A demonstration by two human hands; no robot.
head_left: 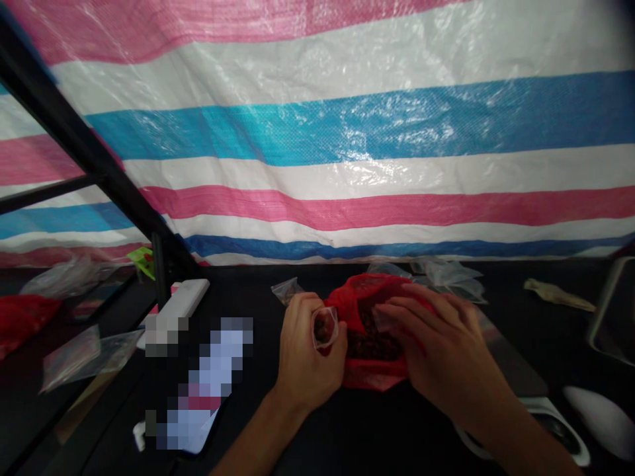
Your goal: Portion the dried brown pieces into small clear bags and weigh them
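My left hand (308,354) is closed around a small clear plastic bag (325,328), its mouth held open towards me. Some brownish bits show inside it. Directly to the right sits a red plastic bag (374,375), opened wide, with many small dark reddish-brown pieces (372,344) in it. My right hand (446,347) reaches over the red bag's right side, fingers bent together at its opening. Something pale and translucent shows by those fingertips; I cannot make out what it is.
Behind the hands lie a small zip bag (288,289) and several clear bags (449,274). A phone (208,390) and a white box (181,307) are at left. A white mouse (600,420) is at right. Striped sheeting (347,132) hangs behind; a black frame bar (89,139) slants down.
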